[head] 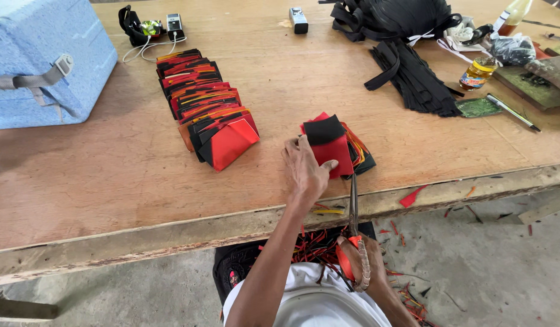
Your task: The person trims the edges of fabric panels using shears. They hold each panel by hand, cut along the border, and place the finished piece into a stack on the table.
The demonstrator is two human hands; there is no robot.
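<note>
My left hand (pixel 306 169) rests on a small stack of red and black fabric pieces (pixel 335 145) near the table's front edge, with the thumb pressing on the top red piece. My right hand (pixel 363 263) is below the table edge, closed around the orange handles of a pair of scissors (pixel 354 203). The scissor blades point up toward the stack's near edge. A long overlapping row of similar red, black and orange pieces (pixel 204 106) lies to the left on the wooden table (pixel 110 175).
A blue cooler box (pixel 40 57) stands at the far left. Black straps (pixel 413 72) are piled at the back right, beside a small bottle (pixel 477 72) and a pen (pixel 513 112). Small devices with a white cable (pixel 155 30) lie at the back. Fabric scraps litter the floor (pixel 492 254).
</note>
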